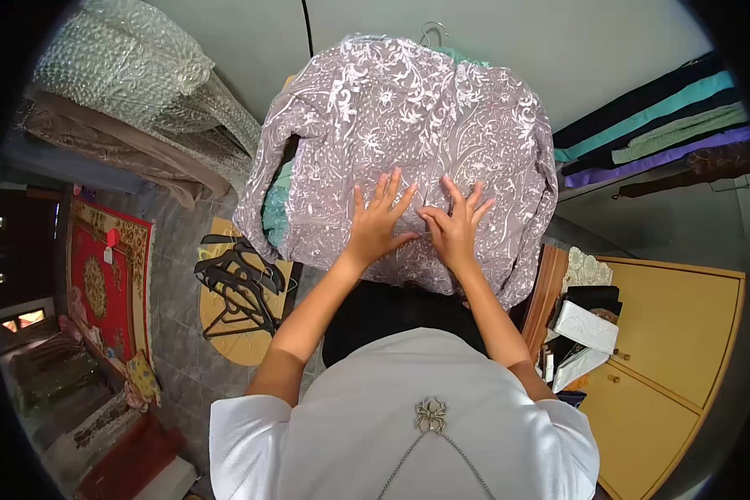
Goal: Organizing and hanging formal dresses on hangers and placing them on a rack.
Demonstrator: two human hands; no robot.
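Note:
A mauve lace blouse [394,125] with pale floral embroidery is spread in front of me, its sleeves curving down at both sides. My left hand [378,222] rests on its lower front, palm down, fingers spread. Beside it, my right hand [456,228] touches the cloth near the front opening. Its thumb and forefinger are close together there, but whether they pinch the lace is unclear; the other fingers fan out. Teal fabric [276,212] shows beneath the left sleeve. A metal hanger hook [435,28] sticks up behind the collar.
Black plastic hangers [240,281] lie on a yellowish board at left. Beaded garments [125,69] hang upper left, above a red patterned rug [103,281]. Hung fabrics [656,112] line the right wall. Below them stands a yellow cabinet [669,331], with folded black and white items [587,328] beside it.

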